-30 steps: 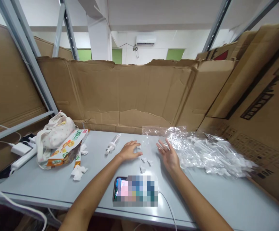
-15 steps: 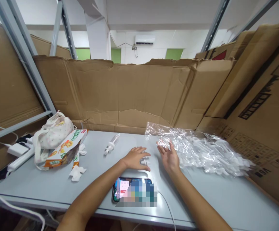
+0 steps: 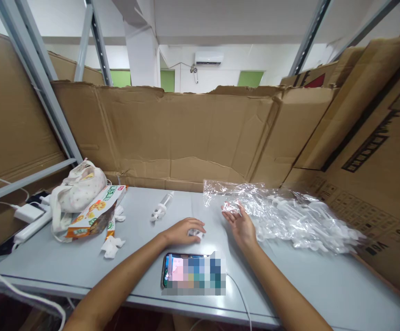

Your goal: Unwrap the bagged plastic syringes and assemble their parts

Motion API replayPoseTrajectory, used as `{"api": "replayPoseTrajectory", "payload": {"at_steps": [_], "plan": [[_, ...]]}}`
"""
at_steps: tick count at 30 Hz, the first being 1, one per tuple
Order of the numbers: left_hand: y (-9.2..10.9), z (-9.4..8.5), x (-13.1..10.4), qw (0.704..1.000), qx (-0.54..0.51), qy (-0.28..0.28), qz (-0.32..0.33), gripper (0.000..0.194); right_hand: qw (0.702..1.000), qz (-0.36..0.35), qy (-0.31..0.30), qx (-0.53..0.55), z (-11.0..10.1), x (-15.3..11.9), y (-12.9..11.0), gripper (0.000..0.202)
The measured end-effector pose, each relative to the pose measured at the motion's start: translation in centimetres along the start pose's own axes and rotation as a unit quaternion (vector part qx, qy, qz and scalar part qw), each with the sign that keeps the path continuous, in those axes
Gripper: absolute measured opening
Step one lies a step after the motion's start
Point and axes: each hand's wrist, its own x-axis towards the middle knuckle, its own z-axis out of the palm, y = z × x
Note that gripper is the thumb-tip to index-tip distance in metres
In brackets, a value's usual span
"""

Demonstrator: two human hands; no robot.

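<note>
My left hand curls its fingers and thumb around a small white plastic piece, which looks like the flanged end of a syringe; the rest of it is hidden under the hand. My right hand is open, palm turned up, its outstretched fingers at the edge of a clear plastic bag. Inside that bag lie several white syringes. Another clear syringe with a white plunger lies farther back on the grey tabletop. Just in front of my hands is a phone, its screen partly pixelated.
To the left are a white cloth bag, an orange-and-white snack packet, crumpled tissues and a power strip. A cable runs from the phone over the front edge. Cardboard walls stand behind and right.
My left hand has moved left and its fingers have closed, and the white piece has shifted left with it. My right hand has moved slightly left at the bag's edge.
</note>
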Motion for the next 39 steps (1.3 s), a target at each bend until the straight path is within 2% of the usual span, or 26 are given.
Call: {"api": "replayPoseTrajectory", "payload": {"at_steps": [5, 8, 10, 12, 14, 17, 18, 20, 23, 25, 29, 34, 37, 39], "plan": [[0.6, -0.4, -1.7, 1.0, -0.017, -0.004, -0.009, 0.034, 1.0, 0.007, -0.006, -0.004, 0.2, -0.2, 0.0, 0.032], [1.1, -0.9, -1.9, 0.999, -0.038, -0.016, -0.024, 0.036, 1.0, -0.004, -0.015, -0.022, 0.2, -0.2, 0.0, 0.035], [1.5, -1.3, -1.9, 0.997, -0.062, -0.003, -0.035, 0.036, 1.0, 0.0, -0.01, -0.027, 0.2, -0.3, 0.0, 0.038], [1.9, -1.9, -1.6, 0.994, -0.086, 0.047, -0.043, 0.033, 1.0, 0.013, -0.007, -0.027, 0.4, -0.3, -0.2, 0.04], [2.1, -2.5, -1.2, 0.982, -0.103, 0.145, -0.063, 0.028, 0.999, 0.031, -0.017, -0.018, 0.6, -0.5, -0.4, 0.042], [2.3, -3.5, -0.4, 0.94, -0.137, 0.293, -0.11, 0.031, 0.997, 0.061, -0.048, -0.001, 1.0, -0.8, -0.6, 0.041], [2.3, -3.8, -0.2, 0.925, -0.159, 0.32, -0.127, 0.035, 0.995, 0.073, -0.06, 0.002, 1.1, -0.9, -0.6, 0.04], [2.3, -4.2, 0.1, 0.9, -0.222, 0.339, -0.16, 0.048, 0.992, 0.099, -0.077, 0.001, 1.3, -1.1, -0.5, 0.036], [2.4, -4.6, 0.2, 0.868, -0.33, 0.313, -0.198, 0.067, 0.987, 0.128, -0.091, -0.02, 1.8, -1.4, -0.4, 0.035], [2.5, -4.5, 0.1, 0.859, -0.371, 0.286, -0.206, 0.068, 0.984, 0.138, -0.108, -0.037, 2.1, -1.6, -0.4, 0.035], [2.8, -4.0, -0.2, 0.876, -0.356, 0.249, -0.21, 0.056, 0.979, 0.132, -0.146, -0.052, 2.5, -2.0, -0.8, 0.035], [3.1, -4.0, -0.9, 0.901, -0.326, 0.193, -0.21, 0.042, 0.983, 0.098, -0.146, -0.052, 2.6, -2.3, -1.2, 0.037], [3.5, -4.3, -1.3, 0.907, -0.326, 0.157, -0.215, 0.044, 0.981, 0.09, -0.161, -0.062, 2.7, -2.5, -1.4, 0.035], [3.8, -4.3, -1.3, 0.905, -0.333, 0.166, -0.208, 0.046, 0.975, 0.096, -0.18, -0.086, 2.8, -2.8, -1.6, 0.034]]}}
